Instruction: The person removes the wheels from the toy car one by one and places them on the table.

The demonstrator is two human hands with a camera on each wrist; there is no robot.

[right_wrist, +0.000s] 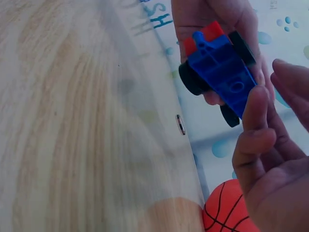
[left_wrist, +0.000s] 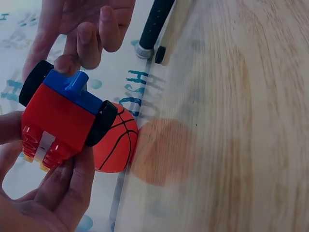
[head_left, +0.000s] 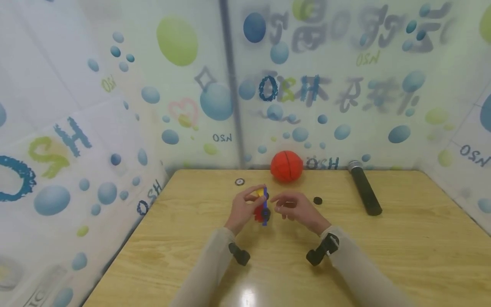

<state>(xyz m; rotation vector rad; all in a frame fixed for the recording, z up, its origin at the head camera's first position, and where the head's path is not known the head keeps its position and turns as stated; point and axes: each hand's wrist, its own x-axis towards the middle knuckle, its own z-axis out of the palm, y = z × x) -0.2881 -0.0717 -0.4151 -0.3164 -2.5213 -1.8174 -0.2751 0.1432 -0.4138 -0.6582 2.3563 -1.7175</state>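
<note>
Red-and-blue toy car (left_wrist: 60, 118) gripped in left hand (head_left: 243, 209) fingers; right hand (head_left: 295, 208) fingers loosely curled beside it, holding nothing.

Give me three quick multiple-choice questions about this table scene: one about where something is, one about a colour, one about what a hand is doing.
1. Where does the small orange basketball lie?
A. at the table's far edge, against the wall
B. in the right hand
C. at the table's near edge

2. What colour is the flat piece on the toy car?
A. green
B. blue
C. white

3. What is the left hand doing?
A. lying flat on the table
B. gripping the microphone
C. holding the toy car

Answers: 1 A, the head view shows it by the wall behind both hands. 2 B, both wrist views show a blue plate on the red body with black wheels. 3 C, its fingers curl round the car, while the right hand hovers beside it and the black microphone lies apart.
</note>
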